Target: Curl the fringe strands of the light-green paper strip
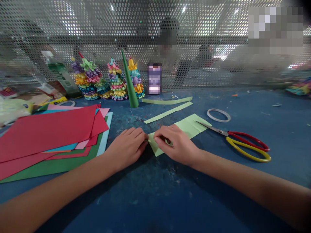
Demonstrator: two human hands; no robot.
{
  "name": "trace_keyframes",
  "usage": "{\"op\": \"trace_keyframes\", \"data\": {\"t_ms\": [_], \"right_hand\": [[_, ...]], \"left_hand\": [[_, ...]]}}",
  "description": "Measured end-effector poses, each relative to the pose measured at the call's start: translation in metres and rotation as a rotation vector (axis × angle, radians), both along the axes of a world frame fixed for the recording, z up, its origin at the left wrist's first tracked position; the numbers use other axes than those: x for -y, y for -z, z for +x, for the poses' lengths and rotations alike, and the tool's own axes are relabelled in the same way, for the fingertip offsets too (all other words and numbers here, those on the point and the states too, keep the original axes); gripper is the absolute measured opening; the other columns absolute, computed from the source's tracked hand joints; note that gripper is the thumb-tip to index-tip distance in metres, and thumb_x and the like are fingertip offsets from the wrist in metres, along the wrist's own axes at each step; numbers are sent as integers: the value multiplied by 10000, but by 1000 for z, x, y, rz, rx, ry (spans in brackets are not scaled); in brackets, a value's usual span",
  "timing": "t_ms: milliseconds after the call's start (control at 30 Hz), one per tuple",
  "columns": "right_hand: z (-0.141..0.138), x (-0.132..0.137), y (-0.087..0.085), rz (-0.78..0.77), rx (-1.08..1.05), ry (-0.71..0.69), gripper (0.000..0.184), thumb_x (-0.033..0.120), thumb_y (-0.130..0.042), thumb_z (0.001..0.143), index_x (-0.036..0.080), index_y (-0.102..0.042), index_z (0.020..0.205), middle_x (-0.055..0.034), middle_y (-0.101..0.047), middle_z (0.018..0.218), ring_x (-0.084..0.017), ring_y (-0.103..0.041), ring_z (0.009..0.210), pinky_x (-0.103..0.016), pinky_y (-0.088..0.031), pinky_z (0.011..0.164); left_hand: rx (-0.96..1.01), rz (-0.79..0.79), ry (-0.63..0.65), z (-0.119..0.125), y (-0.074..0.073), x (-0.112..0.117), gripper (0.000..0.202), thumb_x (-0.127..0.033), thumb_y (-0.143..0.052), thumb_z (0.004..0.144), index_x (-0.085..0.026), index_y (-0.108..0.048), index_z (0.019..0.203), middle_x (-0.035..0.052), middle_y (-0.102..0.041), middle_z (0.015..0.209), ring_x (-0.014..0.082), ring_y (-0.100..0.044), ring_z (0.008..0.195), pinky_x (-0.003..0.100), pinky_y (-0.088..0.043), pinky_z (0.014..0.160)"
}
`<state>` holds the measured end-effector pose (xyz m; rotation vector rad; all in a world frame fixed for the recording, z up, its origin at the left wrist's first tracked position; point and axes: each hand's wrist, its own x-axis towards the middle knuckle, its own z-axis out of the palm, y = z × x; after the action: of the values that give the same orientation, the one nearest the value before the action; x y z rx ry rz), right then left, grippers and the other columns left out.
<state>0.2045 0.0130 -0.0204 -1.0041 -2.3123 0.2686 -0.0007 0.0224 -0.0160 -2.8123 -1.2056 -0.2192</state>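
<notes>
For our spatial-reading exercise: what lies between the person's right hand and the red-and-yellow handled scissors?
A pale green paper sheet lies there, from under the right hand to the scissors' blades, in the head view.

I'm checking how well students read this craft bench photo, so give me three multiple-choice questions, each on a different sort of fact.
1. Where do the steel scissors with red and yellow handles lie?
A) On top of the red paper sheets
B) On the blue tabletop, right of the light green paper
C) Behind the perforated metal screen

2. How many loose light green paper strips lie beyond the left hand and right hand?
A) One
B) Two
C) Five

3. How does the tall green paper cone stand?
A) Lying on its side
B) Crushed flat
C) Upright on its base, tip up

Answers:
1. B: they rest on the bare tabletop, blades toward the paper.
2. B: two strips lie one behind the other.
3. C: its wide end sits on the table.
</notes>
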Motion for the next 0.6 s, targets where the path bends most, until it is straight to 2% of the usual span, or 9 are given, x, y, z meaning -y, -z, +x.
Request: {"op": "trace_keyframes", "data": {"t_ms": [133, 267, 400, 500, 600], "right_hand": [[3, 0, 0, 10, -28, 2, 141, 218, -441, 883, 176, -568, 840, 39, -495, 569, -105, -441, 565, -267, -323, 665], [4, -3, 2, -51, -34, 46, 131, 223, -447, 868, 179, -561, 824, 31, -508, 576, -105, -445, 555, -242, -329, 613], [3, -4, 2, -84, -16, 59, 124, 225, -447, 863, 182, -555, 821, 41, -486, 552, -97, -438, 531, -237, -319, 594], [2, -5, 1, -109, 13, 50, 114, 226, -450, 859, 189, -553, 824, 38, -497, 567, -98, -444, 540, -233, -301, 567], [1, -5, 1, -133, 34, 46, 112, 230, -451, 857, 195, -554, 832, 37, -499, 569, -99, -444, 541, -231, -288, 549]], "left_hand": [[75, 76, -8, -2, -5, 4, 212, -243, -389, 914, -183, -488, 1091, 67, -523, 1097, 224, -464, 974, 363, -372, 808], [62, 50, 57, 5, -9, 17, 176, -293, -400, 912, -185, -520, 980, 50, -555, 937, 213, -493, 852, 357, -369, 744], [2, -32, 40, 13, -5, 24, 268, -433, -448, 905, -175, -517, 936, 44, -577, 916, 216, -536, 836, 341, -400, 703], [-21, -72, 18, 18, -2, 22, 240, -385, -410, 936, -170, -515, 930, 32, -605, 891, 197, -576, 804, 318, -428, 676], [-56, -11, 15, 19, 0, 21, 201, -317, -393, 948, -169, -525, 919, 31, -624, 853, 198, -602, 781, 309, -444, 653]]}}
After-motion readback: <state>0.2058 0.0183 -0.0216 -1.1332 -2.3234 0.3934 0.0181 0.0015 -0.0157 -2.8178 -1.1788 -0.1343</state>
